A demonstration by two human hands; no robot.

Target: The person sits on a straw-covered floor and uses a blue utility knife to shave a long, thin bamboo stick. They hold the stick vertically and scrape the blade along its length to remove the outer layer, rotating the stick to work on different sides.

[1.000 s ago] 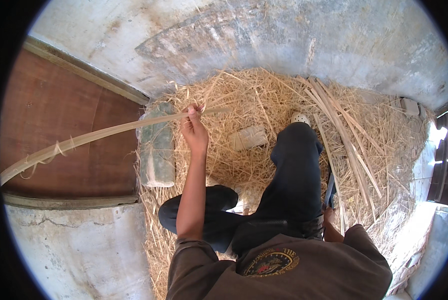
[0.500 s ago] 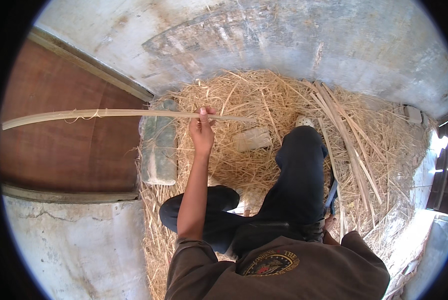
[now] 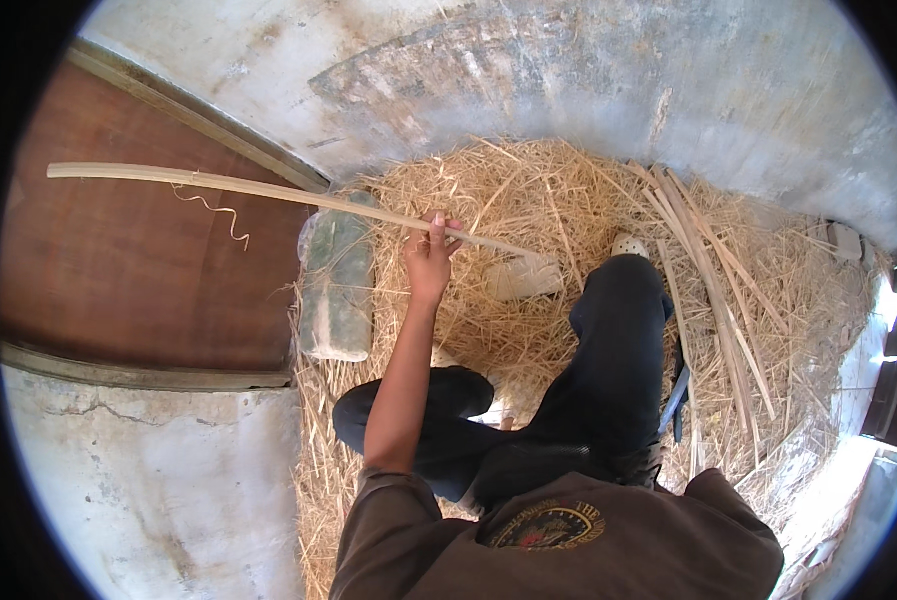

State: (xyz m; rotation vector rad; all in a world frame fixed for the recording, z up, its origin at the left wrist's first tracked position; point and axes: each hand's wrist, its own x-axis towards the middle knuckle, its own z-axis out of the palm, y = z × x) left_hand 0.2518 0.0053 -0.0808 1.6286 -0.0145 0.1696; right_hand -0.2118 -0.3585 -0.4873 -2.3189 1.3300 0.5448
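1. We hold a long pale strip in our left hand; the grip is closed round it, thumb on top, nearer the strip's right end.
2. The strip slants across the view – its left end over the brown panel, its right end over the straw, close to a small brick.
3. A thin curly shaving hangs from the strip's left part.
4. We cannot see our right hand, so we cannot tell the state of its grip.
5. A dark tool with a blue-grey face lies beside our right leg, partly hidden by it.
6. To the right of that leg we have a loose bundle of strips on the straw, some crossing one another.
7. A large greenish block lies between the panel and our left forearm.
8. Our right foot wears a light shoe with holes – beyond it stands a stained wall.
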